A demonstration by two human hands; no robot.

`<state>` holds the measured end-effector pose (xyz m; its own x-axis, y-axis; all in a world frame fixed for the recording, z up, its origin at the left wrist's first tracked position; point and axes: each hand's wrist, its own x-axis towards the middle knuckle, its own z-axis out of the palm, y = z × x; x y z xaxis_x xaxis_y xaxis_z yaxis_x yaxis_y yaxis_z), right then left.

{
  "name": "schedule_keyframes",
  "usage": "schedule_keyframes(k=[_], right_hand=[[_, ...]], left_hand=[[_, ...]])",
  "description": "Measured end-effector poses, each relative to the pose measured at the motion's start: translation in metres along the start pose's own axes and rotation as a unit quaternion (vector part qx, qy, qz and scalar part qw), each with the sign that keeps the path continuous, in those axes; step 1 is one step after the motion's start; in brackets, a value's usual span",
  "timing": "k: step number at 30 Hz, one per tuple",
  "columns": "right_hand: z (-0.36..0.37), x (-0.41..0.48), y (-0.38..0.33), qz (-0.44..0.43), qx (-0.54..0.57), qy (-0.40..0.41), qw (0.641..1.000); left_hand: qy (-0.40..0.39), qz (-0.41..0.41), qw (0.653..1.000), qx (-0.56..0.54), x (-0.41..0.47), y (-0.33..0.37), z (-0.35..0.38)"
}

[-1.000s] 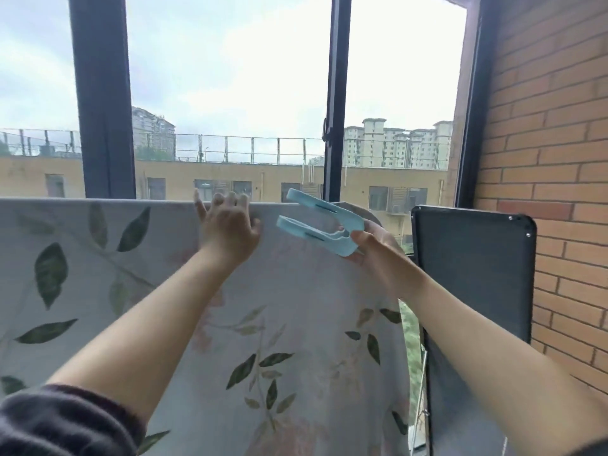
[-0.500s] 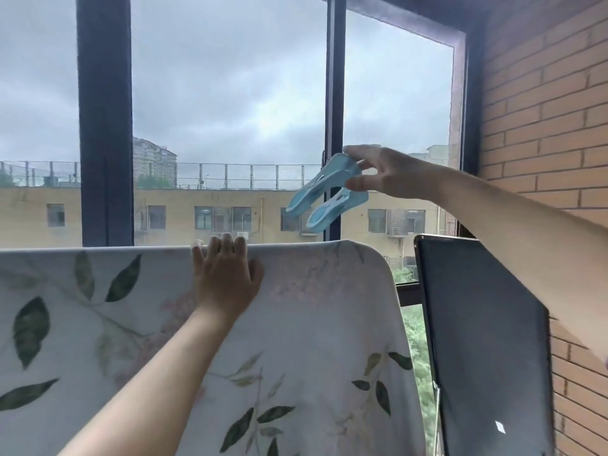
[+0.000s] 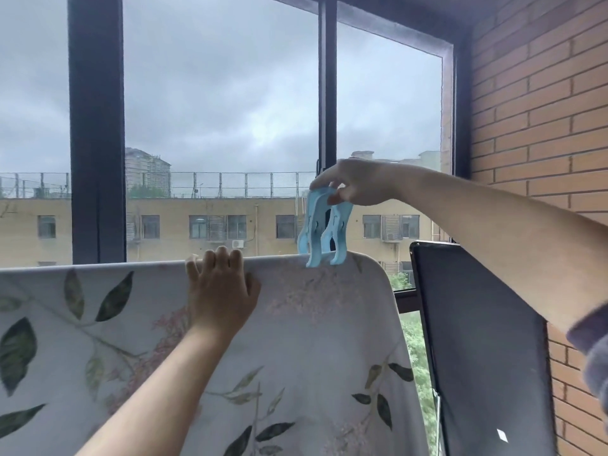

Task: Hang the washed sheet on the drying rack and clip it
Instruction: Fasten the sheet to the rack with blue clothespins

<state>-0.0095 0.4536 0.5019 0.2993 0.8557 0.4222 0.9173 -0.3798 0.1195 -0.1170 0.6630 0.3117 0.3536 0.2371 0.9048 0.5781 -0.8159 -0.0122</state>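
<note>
The white sheet (image 3: 296, 340) with green leaf print hangs over the rack's top bar, which it hides. My left hand (image 3: 220, 287) lies on the sheet at the top edge, fingers hooked over it. My right hand (image 3: 355, 184) reaches in from the right and pinches the handles of a light blue clip (image 3: 322, 232). The clip points straight down, and its jaws touch the sheet's top edge near the right corner. Whether the jaws grip the sheet is unclear.
A dark flat panel (image 3: 477, 340) stands upright right of the sheet, against the brick wall (image 3: 543, 126). Behind the sheet is a dark-framed window (image 3: 95, 126) with buildings beyond.
My right hand has come down from above and turned the clip from slanting to vertical, bringing its jaws onto the sheet's top edge. My left hand has stayed on the edge.
</note>
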Motion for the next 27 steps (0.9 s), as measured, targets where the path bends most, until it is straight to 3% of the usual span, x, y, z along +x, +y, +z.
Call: schedule_keyframes(k=[9, 15, 21, 27], right_hand=[[0.016, 0.028, -0.006, 0.011, -0.035, -0.116, 0.993], [0.009, 0.025, 0.001, 0.064, 0.135, -0.222, 0.964], [0.042, 0.011, 0.025, 0.077, 0.239, -0.119, 0.961], [0.070, 0.004, 0.037, 0.064, 0.406, 0.000, 0.911]], left_hand=[[-0.004, 0.000, 1.000, 0.010, 0.000, 0.001, 0.001], [-0.001, -0.001, 1.000, 0.003, 0.000, 0.003, 0.000], [-0.020, -0.005, 1.000, 0.020, 0.001, 0.007, -0.003], [-0.031, -0.019, 0.999, 0.034, 0.001, 0.012, -0.005]])
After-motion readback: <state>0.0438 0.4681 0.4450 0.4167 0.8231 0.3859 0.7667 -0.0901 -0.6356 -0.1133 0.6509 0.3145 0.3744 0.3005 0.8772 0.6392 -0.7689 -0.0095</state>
